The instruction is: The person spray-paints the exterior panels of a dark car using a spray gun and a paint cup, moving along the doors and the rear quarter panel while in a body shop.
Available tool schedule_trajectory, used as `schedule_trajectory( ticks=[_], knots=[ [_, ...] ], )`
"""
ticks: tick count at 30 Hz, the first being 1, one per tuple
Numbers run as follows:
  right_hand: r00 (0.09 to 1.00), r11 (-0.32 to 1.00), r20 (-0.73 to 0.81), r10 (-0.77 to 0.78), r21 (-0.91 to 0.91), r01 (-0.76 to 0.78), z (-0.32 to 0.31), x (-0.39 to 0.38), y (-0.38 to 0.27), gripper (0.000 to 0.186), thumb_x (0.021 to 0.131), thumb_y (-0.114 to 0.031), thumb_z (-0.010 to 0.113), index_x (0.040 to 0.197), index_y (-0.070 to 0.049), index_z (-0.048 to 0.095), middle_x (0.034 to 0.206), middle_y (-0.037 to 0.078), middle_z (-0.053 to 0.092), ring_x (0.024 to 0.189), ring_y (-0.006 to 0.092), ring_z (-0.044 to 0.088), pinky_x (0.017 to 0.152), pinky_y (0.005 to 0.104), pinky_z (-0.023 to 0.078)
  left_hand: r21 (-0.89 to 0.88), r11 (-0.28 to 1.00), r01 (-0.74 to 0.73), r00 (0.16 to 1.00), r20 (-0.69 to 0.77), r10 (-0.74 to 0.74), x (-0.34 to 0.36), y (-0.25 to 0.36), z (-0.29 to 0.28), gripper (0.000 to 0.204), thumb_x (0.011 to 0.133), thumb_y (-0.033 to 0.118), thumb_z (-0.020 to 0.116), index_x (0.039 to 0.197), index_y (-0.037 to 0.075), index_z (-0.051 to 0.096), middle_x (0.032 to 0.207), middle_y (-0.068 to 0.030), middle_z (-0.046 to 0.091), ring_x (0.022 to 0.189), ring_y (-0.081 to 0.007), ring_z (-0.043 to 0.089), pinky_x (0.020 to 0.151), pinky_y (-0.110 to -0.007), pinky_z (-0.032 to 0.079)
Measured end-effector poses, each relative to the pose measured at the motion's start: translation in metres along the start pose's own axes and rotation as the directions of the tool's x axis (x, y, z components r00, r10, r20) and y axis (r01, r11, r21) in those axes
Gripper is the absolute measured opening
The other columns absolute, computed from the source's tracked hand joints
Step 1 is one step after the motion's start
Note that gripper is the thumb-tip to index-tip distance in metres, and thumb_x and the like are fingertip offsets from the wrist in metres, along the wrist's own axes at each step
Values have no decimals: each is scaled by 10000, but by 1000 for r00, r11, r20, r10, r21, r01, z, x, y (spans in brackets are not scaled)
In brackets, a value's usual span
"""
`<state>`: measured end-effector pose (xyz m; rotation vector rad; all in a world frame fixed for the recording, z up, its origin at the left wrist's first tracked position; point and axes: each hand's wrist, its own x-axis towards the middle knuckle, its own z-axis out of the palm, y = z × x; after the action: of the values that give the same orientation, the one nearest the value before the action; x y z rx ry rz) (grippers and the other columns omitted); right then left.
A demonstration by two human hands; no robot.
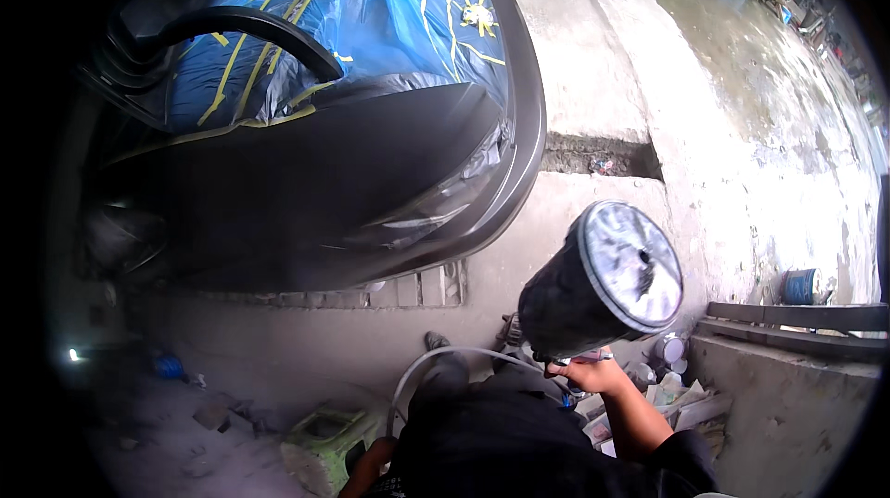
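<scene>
My right hand (586, 372) is closed round the handle of a spray gun, below its large dark paint cup (561, 299) with a smeared whitish lid (635, 266). A pale air hose (445, 350) loops from beside the gun across my legs to my left hand (375, 457). That hand sits low by my body, its fingers partly hidden and curled at the hose. Ahead and to the left stands a vehicle with a dark body panel (306, 164). Blue plastic sheeting (371, 11) and yellow tape mask its upper part. The gun is to the right of the vehicle's rounded corner, apart from it.
A curved black bar (255, 23) juts from the vehicle's left. A rectangular pit (603, 157) breaks the concrete floor, and a grating (417, 289) lies beneath the vehicle's edge. At right is a low wall (788, 396) with clutter beside it. A green part (324, 438) lies near my left hand.
</scene>
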<state>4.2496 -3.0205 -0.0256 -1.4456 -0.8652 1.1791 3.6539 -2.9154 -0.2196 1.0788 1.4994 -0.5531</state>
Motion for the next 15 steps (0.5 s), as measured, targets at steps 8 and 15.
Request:
schedule_trajectory(
  ticks=[8, 15],
  knots=[
    [717, 994, -691, -89, -112, 16, -27, 8, 1, 145, 859, -134, 603, 936, -13, 622, 681, 43, 639, 561, 90, 548, 496, 241, 424, -104, 994, 33, 999, -30, -36, -15, -4, -20, 342, 862, 335, 539, 934, 20, 653, 805, -125, 637, 749, -248, 608, 648, -385, 463],
    [479, 997, -876, 61, 72, 5, 23, 17, 34, 202, 888, -306, 603, 880, -106, 576, 603, -7, 548, 439, 43, 439, 385, 195, 321, -164, 986, 12, 999, -36, -18, 7, -21, -60, 324, 858, 326, 549, 925, 24, 646, 752, -87, 627, 712, -219, 596, 623, -379, 458]
  ],
)
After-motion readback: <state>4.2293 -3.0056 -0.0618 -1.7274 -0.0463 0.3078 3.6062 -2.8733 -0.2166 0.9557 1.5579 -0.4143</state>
